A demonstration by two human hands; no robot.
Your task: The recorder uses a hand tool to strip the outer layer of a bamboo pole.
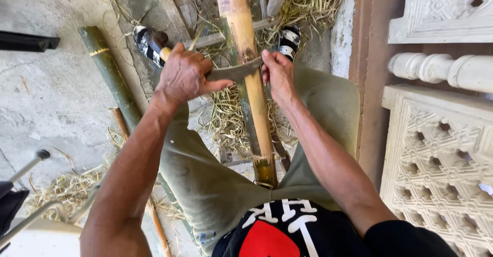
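Note:
A long bamboo pole (241, 25) runs from between my knees up and away, its near part scraped pale yellow and its lowest end still green. A curved metal blade (233, 73) lies across the pole. My left hand (184, 75) grips the blade's wooden handle on the left side. My right hand (277, 72) pinches the blade's tip on the right side of the pole. Both forearms reach forward over my olive trousers (205, 175).
A green bamboo piece (110, 72) lies on the concrete floor at left, with a thin stick beside it. Straw-like shavings (228, 115) pile under the pole. Carved white stone panels and a baluster (441, 67) stand at right. Metal legs (31, 164) show at lower left.

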